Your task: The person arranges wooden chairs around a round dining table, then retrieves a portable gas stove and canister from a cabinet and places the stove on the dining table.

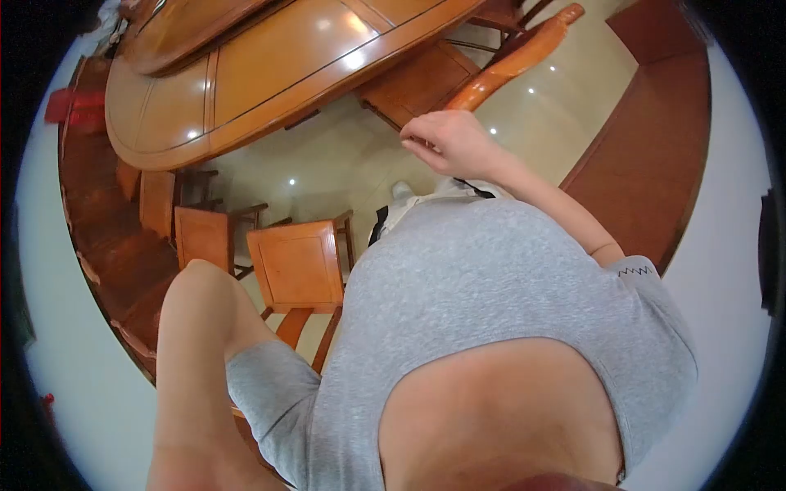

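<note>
My right hand [449,143] is held out in front of my waist, its fingers loosely curled in toward the thumb with nothing visible in them. In this view it overlaps the near end of the curved, glossy back rail [512,69] of a wooden chair [430,82]. My left arm [195,360] is raised and bent, with the elbow pointing forward and the forearm running out of the bottom edge. The left hand itself is out of view. A grey T-shirt [483,270] covers my body.
A large, shiny wooden table [278,74] curves across the top. Several wooden chairs stand at the left, one with a square seat [295,266] close by my left side. Dark wooden benches line the left wall and the right wall [643,155]. Something red [78,108] lies far left.
</note>
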Demonstrator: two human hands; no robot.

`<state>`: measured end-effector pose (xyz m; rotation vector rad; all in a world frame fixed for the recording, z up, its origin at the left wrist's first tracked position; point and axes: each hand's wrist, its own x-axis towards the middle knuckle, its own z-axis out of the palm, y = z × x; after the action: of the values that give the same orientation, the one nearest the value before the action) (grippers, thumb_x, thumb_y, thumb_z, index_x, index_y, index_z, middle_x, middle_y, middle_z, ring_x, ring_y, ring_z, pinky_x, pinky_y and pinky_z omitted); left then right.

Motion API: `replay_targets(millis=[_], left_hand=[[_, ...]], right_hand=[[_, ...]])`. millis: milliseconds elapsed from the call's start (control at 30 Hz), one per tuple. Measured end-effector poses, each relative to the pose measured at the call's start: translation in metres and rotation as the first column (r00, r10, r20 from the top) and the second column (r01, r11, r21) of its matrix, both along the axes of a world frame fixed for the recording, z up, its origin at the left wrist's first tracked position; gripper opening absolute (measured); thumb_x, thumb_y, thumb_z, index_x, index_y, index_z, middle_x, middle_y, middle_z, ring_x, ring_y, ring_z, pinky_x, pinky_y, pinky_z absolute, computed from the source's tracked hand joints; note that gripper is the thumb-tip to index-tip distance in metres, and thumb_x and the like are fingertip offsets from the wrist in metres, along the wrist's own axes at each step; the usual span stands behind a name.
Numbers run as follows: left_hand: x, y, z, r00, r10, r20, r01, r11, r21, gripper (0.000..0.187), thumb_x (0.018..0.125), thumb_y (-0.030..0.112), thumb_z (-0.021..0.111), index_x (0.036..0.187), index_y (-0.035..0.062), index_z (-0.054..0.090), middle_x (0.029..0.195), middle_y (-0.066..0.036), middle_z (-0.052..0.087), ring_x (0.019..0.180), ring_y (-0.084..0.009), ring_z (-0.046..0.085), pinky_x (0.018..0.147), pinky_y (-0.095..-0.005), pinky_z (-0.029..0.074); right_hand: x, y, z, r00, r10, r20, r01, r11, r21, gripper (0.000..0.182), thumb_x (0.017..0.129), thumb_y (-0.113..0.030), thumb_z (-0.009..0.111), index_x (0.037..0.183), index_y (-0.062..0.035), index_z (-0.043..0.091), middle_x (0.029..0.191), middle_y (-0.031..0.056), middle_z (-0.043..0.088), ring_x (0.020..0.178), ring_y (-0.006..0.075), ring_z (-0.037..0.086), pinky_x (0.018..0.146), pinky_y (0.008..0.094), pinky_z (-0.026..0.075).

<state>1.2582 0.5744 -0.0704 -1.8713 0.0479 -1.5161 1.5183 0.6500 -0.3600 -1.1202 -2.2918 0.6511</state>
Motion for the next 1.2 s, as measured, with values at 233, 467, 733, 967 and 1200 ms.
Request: replay_targets(millis=[233,467,733,967,1200], left_hand=[[-0.021,-0.006,0.005,0.954,0.251,-0.162,-0.263,0.963,-0.054,0.045,0.1,0.03,0.045,0.138,0.005,0.04,0.144,-0.011,0.04,0.128,-0.0222,0.043,0.108,-0.0388,0.036],[-0.006,-0.027,-0.088,0.697,0.682,0.222,-0.594,0.722,-0.354,0.034,0.097,0.029,0.049,0.121,0.0044,0.049,0.125,-0.01,0.051,0.107,-0.0205,0.051,0.089,-0.0391,0.043],[0.103,0.132,-0.455,0.753,0.656,-0.047,0.651,-0.754,-0.092,0.065,0.078,0.045,0.072,0.119,-0.0036,0.059,0.113,-0.028,0.06,0.105,-0.0375,0.061,0.081,-0.0465,0.054],[0.193,0.112,-0.532,0.353,0.878,0.323,0.64,-0.478,0.602,0.042,0.08,0.033,0.067,0.102,-0.003,0.062,0.099,-0.021,0.066,0.094,-0.0312,0.065,0.082,-0.0403,0.054],[0.218,0.123,-0.519,0.175,0.933,0.314,0.791,-0.323,0.519,0.016,0.078,0.021,0.057,0.084,0.0058,0.058,0.089,-0.012,0.067,0.076,-0.0203,0.063,0.069,-0.0342,0.051]], right_hand=[[-0.008,0.06,-0.007,0.936,0.142,0.323,-0.121,0.989,-0.085,0.025,0.087,-0.026,0.061,0.092,-0.0022,0.059,0.084,0.0169,0.064,0.084,0.0355,0.063,0.073,0.0458,0.051],[0.079,0.137,-0.047,0.899,0.105,0.425,-0.03,0.983,-0.18,0.036,0.089,-0.035,0.06,0.105,-0.0024,0.06,0.095,0.0217,0.066,0.093,0.0401,0.062,0.08,0.0477,0.05],[0.261,0.208,-0.115,0.818,-0.061,0.572,0.151,0.982,-0.11,0.041,0.09,-0.034,0.061,0.108,0.002,0.063,0.099,0.0231,0.068,0.097,0.0382,0.064,0.083,0.0428,0.05],[0.258,0.244,-0.075,0.732,0.141,0.666,0.153,0.919,-0.363,0.04,0.088,-0.035,0.064,0.092,0.0046,0.067,0.088,0.0257,0.067,0.088,0.0384,0.065,0.077,0.0429,0.049],[0.251,0.24,-0.067,0.654,0.254,0.713,0.05,0.925,-0.376,0.05,0.091,-0.043,0.057,0.084,0.0052,0.067,0.089,0.0299,0.064,0.09,0.044,0.063,0.079,0.049,0.049]])
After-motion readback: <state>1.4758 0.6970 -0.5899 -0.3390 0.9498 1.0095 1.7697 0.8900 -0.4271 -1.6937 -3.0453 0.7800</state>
